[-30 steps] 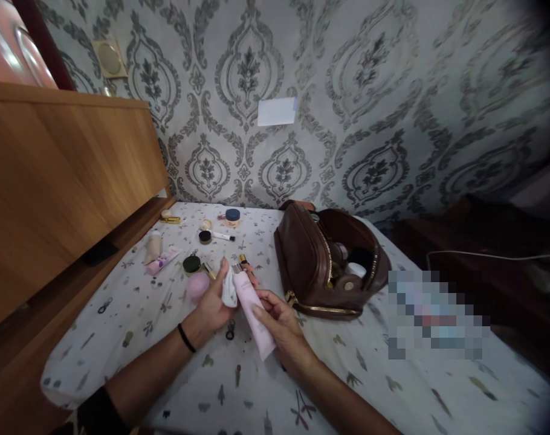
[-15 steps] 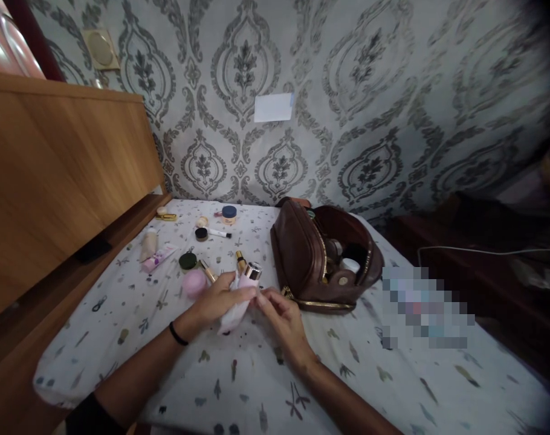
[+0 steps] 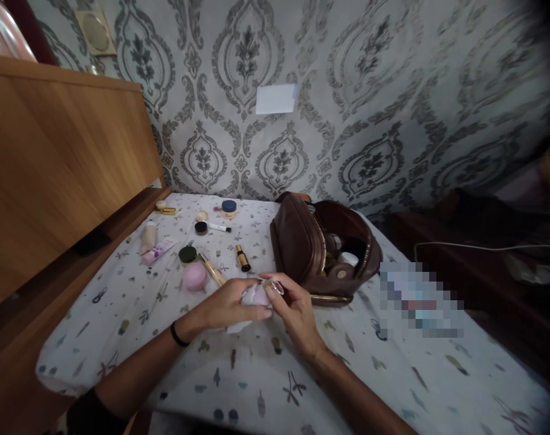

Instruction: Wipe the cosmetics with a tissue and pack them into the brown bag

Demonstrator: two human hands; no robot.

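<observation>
Closed around a pale pink bottle (image 3: 259, 295) and a crumpled white tissue (image 3: 239, 327) is my left hand (image 3: 223, 304). The fingers of my right hand (image 3: 301, 314) pinch the bottle's shiny silver cap (image 3: 275, 286). The bottle is tilted to the right, and its lower part is hidden by my left hand and the tissue. Close to my left hand are a pink round container (image 3: 194, 277), a slim beige tube (image 3: 214, 270) and a dark jar (image 3: 187, 255). A small black-and-gold bottle (image 3: 243, 260) lies just beyond my hands.
An open brown cosmetic bag (image 3: 297, 241) with items inside stands on the patterned cloth (image 3: 257, 374). Farther left lie a purple-and-white tube (image 3: 159, 250), a beige bottle (image 3: 148, 237), a brush (image 3: 219, 228) and a blue-lidded jar (image 3: 228, 209). A wooden cabinet (image 3: 66, 175) borders the left side.
The pink bottle has tipped over to the right and moved slightly right. My right hand has risen from beside the bottle and taken hold of its cap.
</observation>
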